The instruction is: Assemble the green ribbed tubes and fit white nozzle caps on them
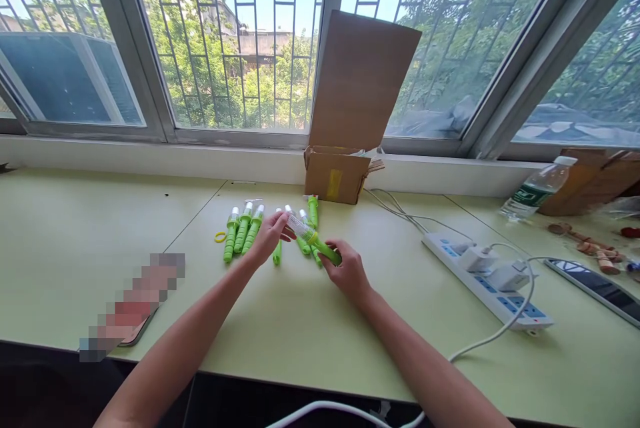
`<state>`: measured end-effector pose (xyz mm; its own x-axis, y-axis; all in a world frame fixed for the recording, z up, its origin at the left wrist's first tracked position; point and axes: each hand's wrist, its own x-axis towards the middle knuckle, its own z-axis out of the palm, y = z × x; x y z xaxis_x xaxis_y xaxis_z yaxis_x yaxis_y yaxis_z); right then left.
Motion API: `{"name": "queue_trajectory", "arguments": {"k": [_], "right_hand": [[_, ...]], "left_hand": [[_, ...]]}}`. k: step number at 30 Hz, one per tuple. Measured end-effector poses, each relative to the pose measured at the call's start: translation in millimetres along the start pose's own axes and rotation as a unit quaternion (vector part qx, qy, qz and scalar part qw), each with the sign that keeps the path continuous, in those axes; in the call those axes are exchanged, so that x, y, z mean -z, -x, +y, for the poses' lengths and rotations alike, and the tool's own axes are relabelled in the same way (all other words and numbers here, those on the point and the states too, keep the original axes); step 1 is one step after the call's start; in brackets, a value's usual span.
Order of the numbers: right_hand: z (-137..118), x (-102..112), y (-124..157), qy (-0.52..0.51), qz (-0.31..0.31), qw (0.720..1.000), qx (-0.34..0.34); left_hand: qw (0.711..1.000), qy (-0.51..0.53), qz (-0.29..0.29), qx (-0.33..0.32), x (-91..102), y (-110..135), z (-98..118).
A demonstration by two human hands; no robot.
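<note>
My right hand [346, 271] grips the green handle of a green tool with a clear cap [316, 239], held just above the pale green table [300, 321]. My left hand [270, 236] pinches the clear cap end of that same tool. Three similar green tools [243, 231] lie side by side to the left of my left hand. Several more [309, 223] lie in a loose pile behind the held one. A small yellow ring [221, 237] rests left of the row.
An open cardboard box [334, 175] stands at the window sill behind the pile. A white power strip [487, 279] with plugged adapters and cables lies to the right. A plastic bottle [537, 188], a phone [597, 287] and a blurred flat object [135, 305] lie about.
</note>
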<state>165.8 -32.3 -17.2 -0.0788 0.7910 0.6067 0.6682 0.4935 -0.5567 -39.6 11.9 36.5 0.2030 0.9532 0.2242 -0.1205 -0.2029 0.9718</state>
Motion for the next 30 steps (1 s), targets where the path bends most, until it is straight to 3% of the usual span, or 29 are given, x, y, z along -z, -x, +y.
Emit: {"name": "queue_trajectory", "arguments": {"k": [6,15,24,30], "right_hand": [[-0.8,2.5,2.4,0.063,-0.023,0.998,0.012],[-3.9,5.5,-0.4,0.013,-0.026,0.998,0.050],[-1.6,6.1,-0.4,-0.019,-0.042,0.998,0.035],[-1.9,7.0,-2.2,-0.018,0.014,0.999,0.031]], "left_hand": [[0.994,-0.103,0.022,-0.038,2.4,8.9,-7.5],[0.999,-0.042,0.015,0.011,7.5,7.9,-9.9],[0.999,-0.033,0.015,0.024,18.0,2.4,-17.9],[0.999,-0.016,-0.002,0.027,17.4,2.7,-17.3]]}}
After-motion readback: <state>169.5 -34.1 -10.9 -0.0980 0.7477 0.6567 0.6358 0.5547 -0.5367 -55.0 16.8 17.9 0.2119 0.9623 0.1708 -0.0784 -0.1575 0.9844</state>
